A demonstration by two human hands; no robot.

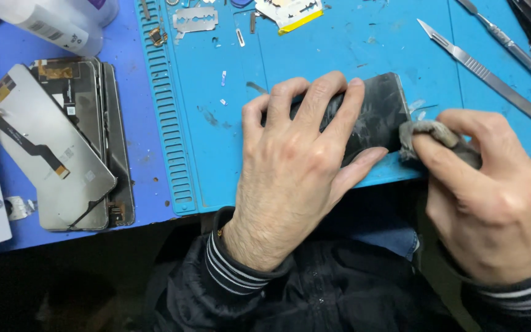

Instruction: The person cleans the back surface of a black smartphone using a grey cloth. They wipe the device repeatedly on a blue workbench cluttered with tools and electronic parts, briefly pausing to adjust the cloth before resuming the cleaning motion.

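L hand (pixel 296 166) lay flat, fingers spread wide, pressing down on a dark smeared phone screen panel (pixel 379 117) that sat near the front edge of the light blue work mat (pixel 314 55). R hand (pixel 493 190) was pinched shut round a small grey cloth wad (pixel 428 132), which touched the panel's right end. Both wrists showed black cuffs w/ grey stripes.

On the mat's far right lay 2 metal scalpels: 1 (pixel 477 67) nearer the panel, the other (pixel 511 46) beyond it, both angled. Near the top edge sat a razor blade (pixel 195 19) and a small part w/ a yellow strip (pixel 290 12).

Off the mat to the left, on the darker blue surface, a stack of phone displays (pixel 62 141) lay back side up, flex cables showing. A white bottle (pixel 50 24) lay tipped in the top left corner
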